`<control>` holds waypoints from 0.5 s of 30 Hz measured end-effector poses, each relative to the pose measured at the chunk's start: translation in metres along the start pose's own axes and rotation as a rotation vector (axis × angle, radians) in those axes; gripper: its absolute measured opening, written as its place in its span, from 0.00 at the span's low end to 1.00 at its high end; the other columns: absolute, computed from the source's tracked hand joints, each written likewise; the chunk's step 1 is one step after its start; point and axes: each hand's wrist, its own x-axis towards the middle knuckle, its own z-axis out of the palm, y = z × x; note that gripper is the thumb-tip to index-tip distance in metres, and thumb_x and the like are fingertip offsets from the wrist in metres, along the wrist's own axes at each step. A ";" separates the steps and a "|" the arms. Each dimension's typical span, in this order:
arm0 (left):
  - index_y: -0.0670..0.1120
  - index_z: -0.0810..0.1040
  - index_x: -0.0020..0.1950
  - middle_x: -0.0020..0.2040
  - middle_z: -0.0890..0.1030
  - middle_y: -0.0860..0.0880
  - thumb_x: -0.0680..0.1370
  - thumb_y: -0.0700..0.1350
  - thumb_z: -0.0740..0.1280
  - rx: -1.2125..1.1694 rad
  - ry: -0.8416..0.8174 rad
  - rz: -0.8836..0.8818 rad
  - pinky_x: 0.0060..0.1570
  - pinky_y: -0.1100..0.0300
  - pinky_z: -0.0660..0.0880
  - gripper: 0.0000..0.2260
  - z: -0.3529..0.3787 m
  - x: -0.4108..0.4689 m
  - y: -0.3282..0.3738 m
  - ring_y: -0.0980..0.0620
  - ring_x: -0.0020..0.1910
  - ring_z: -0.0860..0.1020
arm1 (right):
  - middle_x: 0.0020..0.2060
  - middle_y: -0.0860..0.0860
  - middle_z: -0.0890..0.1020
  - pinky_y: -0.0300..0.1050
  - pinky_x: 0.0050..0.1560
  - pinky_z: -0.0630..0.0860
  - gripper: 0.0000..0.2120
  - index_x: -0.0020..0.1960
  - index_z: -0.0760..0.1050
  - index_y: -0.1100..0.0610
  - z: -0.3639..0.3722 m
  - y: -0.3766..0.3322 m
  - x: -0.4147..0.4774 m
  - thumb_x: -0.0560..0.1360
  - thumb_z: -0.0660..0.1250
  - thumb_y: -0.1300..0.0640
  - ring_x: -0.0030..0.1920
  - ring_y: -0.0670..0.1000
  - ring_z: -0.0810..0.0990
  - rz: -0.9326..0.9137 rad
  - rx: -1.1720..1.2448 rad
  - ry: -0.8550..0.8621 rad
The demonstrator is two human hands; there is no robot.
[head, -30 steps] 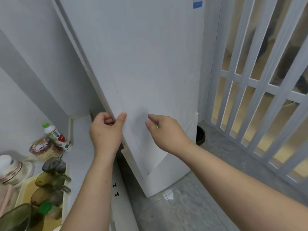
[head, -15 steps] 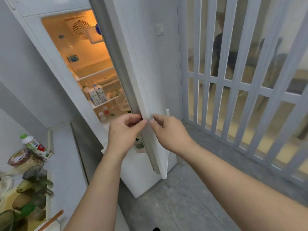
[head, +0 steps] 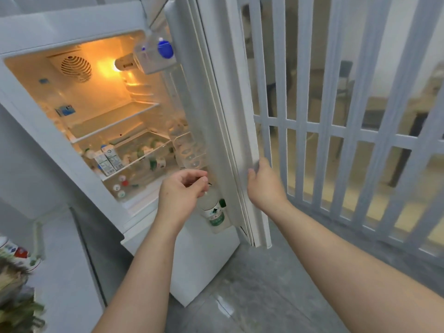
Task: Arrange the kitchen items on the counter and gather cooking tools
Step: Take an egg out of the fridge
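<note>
At the fridge door's free edge: the right hand (head: 264, 186) grips the fridge door (head: 216, 116), fingers wrapped round the outer side and thumb pressed on the inner seal.
Door: swung wide to the right and seen edge-on, its inner racks facing the lit cabinet.
Left hand: the left hand (head: 180, 195) hovers in front of the door's lower racks, fingers loosely bent with the thumb near the forefinger; nothing shows in its grasp.
Door racks: a bottle with a green label (head: 216, 213) stands in the lowest rack, just right of the left hand; a clear rack (head: 189, 150) sits above it, and a top bin (head: 156, 54) holds something with a blue cap.
Fridge interior: the fridge (head: 72, 27) glows orange from its lamp (head: 108, 66); two milk cartons (head: 108, 159) stand on a lower shelf beside small containers too blurred to name.
Counter: the white counter (head: 62, 260) lies left of the fridge; the kitchen items (head: 14, 284) sit at its near left edge, blurred.
Surroundings: a slatted white partition (head: 336, 140) stands right of the door, above a grey floor (head: 264, 296).
</note>
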 end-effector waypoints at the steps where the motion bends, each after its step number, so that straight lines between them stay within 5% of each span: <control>1: 0.45 0.84 0.47 0.41 0.86 0.43 0.77 0.36 0.71 -0.002 -0.008 0.003 0.44 0.59 0.81 0.05 0.003 0.002 0.001 0.50 0.39 0.84 | 0.51 0.53 0.77 0.47 0.45 0.72 0.14 0.68 0.65 0.58 -0.004 0.003 0.003 0.85 0.53 0.55 0.51 0.57 0.78 0.018 0.008 0.033; 7: 0.46 0.84 0.47 0.40 0.85 0.43 0.78 0.36 0.70 -0.010 -0.041 0.014 0.42 0.62 0.81 0.06 0.016 0.016 0.001 0.51 0.39 0.84 | 0.71 0.56 0.64 0.51 0.61 0.70 0.21 0.73 0.62 0.57 -0.009 0.024 0.017 0.82 0.61 0.55 0.65 0.59 0.72 0.147 0.147 0.281; 10: 0.45 0.84 0.48 0.42 0.85 0.43 0.78 0.37 0.70 -0.011 -0.028 0.005 0.42 0.60 0.80 0.05 0.017 0.026 -0.005 0.51 0.40 0.84 | 0.66 0.54 0.62 0.49 0.62 0.64 0.17 0.63 0.64 0.54 0.002 0.029 0.014 0.77 0.66 0.59 0.66 0.59 0.66 0.138 0.125 0.409; 15: 0.45 0.84 0.48 0.41 0.85 0.45 0.78 0.37 0.69 -0.008 -0.005 -0.021 0.45 0.58 0.83 0.05 0.018 0.044 -0.010 0.52 0.38 0.84 | 0.55 0.48 0.64 0.49 0.62 0.69 0.11 0.54 0.65 0.51 0.019 0.018 0.019 0.76 0.65 0.61 0.59 0.54 0.70 -0.047 0.081 0.275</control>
